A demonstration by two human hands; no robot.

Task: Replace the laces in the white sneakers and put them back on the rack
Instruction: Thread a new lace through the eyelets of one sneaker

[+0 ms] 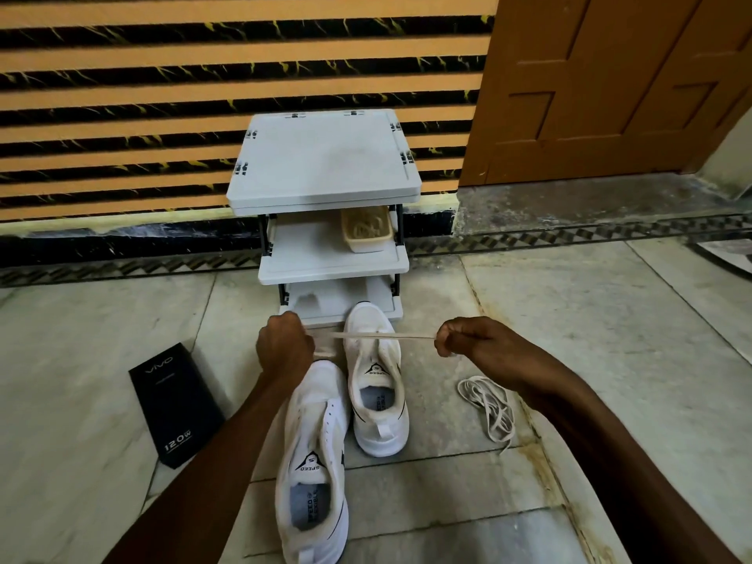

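Two white sneakers stand on the marble floor with no laces in their eyelets. The far sneaker (376, 384) points toward the white rack (325, 168); the near sneaker (313, 470) lies closer to me on the left. A cream lace (368, 337) is stretched taut above the far sneaker's toe. My left hand (285, 346) grips its left end in a fist and my right hand (464, 339) pinches its right end. A bundle of loose white laces (488, 405) lies on the floor under my right forearm.
The rack has three shelves; a beige basket (366, 230) with cords sits on the middle shelf at the right. A black phone box (175, 405) lies on the floor at the left. A striped wall and a brown door (610, 87) stand behind.
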